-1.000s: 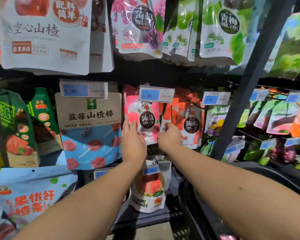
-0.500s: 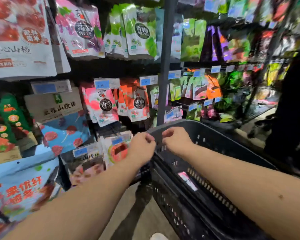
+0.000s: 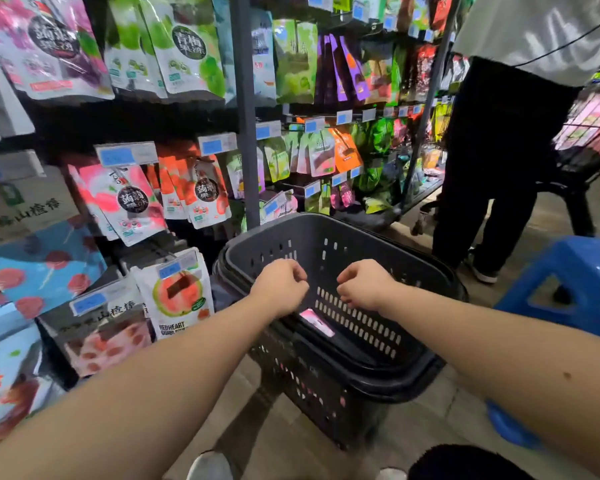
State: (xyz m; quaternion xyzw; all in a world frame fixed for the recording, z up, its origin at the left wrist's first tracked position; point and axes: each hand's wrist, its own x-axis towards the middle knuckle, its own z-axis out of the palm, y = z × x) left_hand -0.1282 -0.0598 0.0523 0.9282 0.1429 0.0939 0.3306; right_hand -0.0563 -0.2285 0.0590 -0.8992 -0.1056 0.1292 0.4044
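Pink packet (image 3: 316,322) lies in basket (image 3: 361,237) below curled, empty left hand (image 3: 279,285) and right hand (image 3: 362,285).

Both the left forearm (image 3: 153,393) and the right forearm (image 3: 499,358) are bare from the wrist to the picture's edge. The right forearm has a small dark mole (image 3: 567,375), seen to the right of the black basket (image 3: 326,218). Below the basket's near side are the left white shoe tip (image 3: 210,465) and the right white shoe tip (image 3: 391,474). Beside the right one is a dark fuzzy shape (image 3: 465,460), too unclear to name.
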